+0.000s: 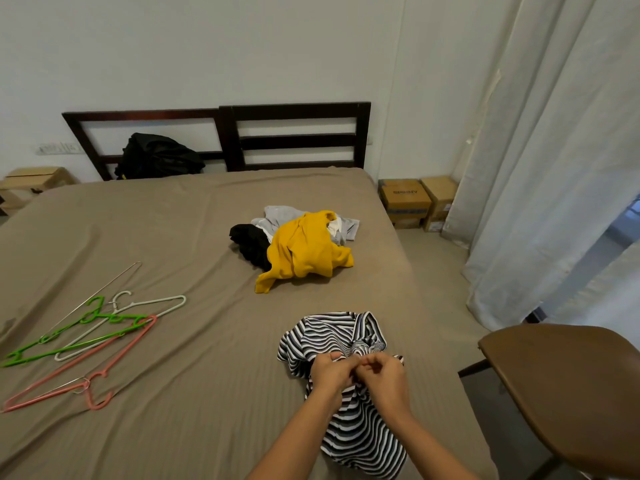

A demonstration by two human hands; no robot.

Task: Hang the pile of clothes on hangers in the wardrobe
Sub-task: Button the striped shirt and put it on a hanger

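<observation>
- Head view: the left grip (330, 372) and right grip (381, 375) meet knuckle to knuckle over the near part of the bed (173, 237).
- Both are clenched on the striped shirt (360, 434). The left grip's fingers curl round a bunch of the cloth, and the right grip's fingertips pinch a fold just beside it.
- The black-and-white shirt lies crumpled on the bed. 1 part fans out just beyond the 2 grips and the rest trails back beneath the forearms.
- Well beyond the grips, toward the headboard (225, 133), sits the pile of clothes. A yellow garment (304, 247) lies on top, a black garment (251, 242) is at its left and a grey garment (280, 214) is behind.
- Far to the left of the left grip, 4 hangers lie overlapping on the bed: a green hanger (86, 327), a white hanger (149, 304), a pink hanger (79, 375) nearest the person, and a thin wire hanger (97, 292).
- To the right of the right grip, off the bed, stands a brown chair (571, 382).
- Beyond the chair, a pale curtain (554, 168) hangs to the floor.
- Far ahead of the grips, a black bag (156, 155) leans against the headboard, and cardboard boxes (405, 199) stand on the floor at the bed's far right corner.
</observation>
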